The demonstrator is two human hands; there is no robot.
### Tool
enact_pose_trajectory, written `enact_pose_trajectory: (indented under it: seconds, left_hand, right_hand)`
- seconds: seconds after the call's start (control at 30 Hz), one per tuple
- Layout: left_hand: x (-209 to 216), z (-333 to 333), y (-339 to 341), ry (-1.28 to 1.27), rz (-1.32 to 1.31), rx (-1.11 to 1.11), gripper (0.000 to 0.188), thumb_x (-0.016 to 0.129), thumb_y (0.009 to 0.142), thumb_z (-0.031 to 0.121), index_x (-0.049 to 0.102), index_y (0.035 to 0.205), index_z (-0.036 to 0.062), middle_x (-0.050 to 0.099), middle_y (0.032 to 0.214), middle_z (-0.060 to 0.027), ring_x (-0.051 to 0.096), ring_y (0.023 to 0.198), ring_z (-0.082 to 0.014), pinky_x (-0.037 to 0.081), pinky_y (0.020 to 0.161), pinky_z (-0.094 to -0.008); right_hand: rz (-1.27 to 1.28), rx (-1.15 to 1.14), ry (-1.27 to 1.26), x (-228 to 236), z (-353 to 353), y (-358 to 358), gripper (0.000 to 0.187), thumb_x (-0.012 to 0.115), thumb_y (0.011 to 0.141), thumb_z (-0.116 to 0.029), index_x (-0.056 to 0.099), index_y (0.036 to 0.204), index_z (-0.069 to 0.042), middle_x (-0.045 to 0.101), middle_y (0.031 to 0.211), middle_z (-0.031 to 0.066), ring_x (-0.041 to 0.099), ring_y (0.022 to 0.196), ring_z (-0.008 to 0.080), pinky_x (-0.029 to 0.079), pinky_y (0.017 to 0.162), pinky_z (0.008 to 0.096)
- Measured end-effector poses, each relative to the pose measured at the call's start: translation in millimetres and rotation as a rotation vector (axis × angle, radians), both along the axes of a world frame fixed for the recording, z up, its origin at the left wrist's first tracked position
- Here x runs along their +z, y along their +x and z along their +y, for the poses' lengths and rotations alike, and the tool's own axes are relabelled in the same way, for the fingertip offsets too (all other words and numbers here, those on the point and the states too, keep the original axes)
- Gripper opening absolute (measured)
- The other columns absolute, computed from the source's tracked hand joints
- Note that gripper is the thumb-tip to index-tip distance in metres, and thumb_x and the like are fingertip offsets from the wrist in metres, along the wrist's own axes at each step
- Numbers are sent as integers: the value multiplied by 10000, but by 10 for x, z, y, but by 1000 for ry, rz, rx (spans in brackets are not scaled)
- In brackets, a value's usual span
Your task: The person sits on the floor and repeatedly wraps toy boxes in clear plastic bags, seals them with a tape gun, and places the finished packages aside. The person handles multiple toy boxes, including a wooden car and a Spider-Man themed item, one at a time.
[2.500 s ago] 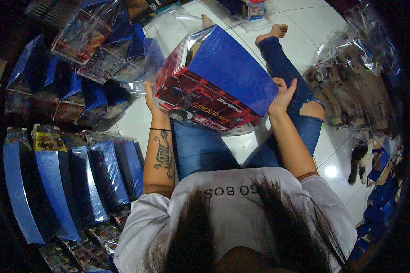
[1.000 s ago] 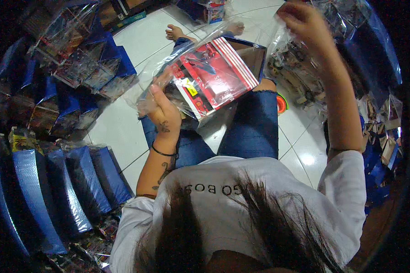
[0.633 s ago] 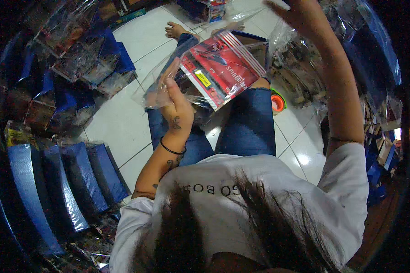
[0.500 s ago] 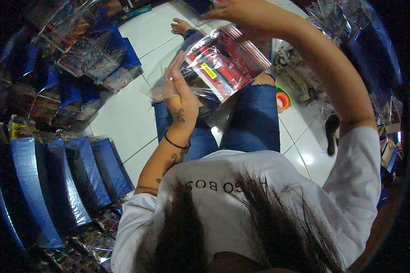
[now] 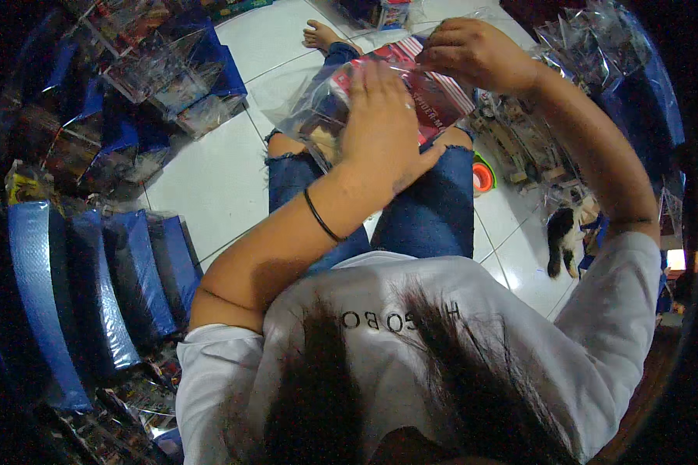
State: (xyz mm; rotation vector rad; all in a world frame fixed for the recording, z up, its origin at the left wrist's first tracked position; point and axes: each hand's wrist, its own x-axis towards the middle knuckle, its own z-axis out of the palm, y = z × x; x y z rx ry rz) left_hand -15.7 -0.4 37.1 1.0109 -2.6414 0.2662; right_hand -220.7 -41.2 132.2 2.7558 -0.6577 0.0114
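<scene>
A red comic book (image 5: 442, 99) with a striped edge lies across my thighs, tilted, inside a clear plastic sleeve (image 5: 309, 99). The sleeve's loose plastic spreads out past its left side. My left hand (image 5: 384, 124) rests flat on the cover, fingers stretched out toward the far edge, hiding its middle. At the far right corner of the comic, my right hand (image 5: 477, 56) is raised with its fingers pressed together. Whatever those fingertips pinch is too small to make out.
Blue-wrapped upright stacks (image 5: 35, 256) line the left side, with plastic-sleeved piles (image 5: 171, 89) farther off. An orange and green tape roll (image 5: 482, 177) sits on the white tiles right of my knee. Beyond it are more sleeved items (image 5: 520, 143) and a black-and-white cat (image 5: 564, 236).
My left hand has gone from holding the sleeve's left side to lying flat on the cover. My right hand has drawn back toward the right corner. More of the cat shows.
</scene>
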Motion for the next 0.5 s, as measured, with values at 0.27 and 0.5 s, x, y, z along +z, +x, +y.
enact_pose_trajectory:
  seconds: [0.27, 0.5]
  left_hand:
    - [-186, -123, 21, -45, 237, -36, 1032, 469, 783, 728, 366, 1367, -117, 346, 1442, -290, 279, 1383, -381, 153, 1127, -523]
    - [398, 183, 29, 184, 134, -53, 873, 618, 780, 555, 433, 1311, -112, 435, 1367, -290, 362, 1335, -374, 231, 1124, -453]
  right_hand:
    - [-30, 46, -114, -499, 244, -93, 385, 573, 734, -204, 620, 1062, -8, 596, 1084, 133, 575, 1040, 292, 464, 924, 389]
    - [-155, -325, -31, -619, 660, -4, 438, 609, 760, -139, 588, 1173, 5, 599, 1202, 147, 564, 1128, 308, 450, 978, 374]
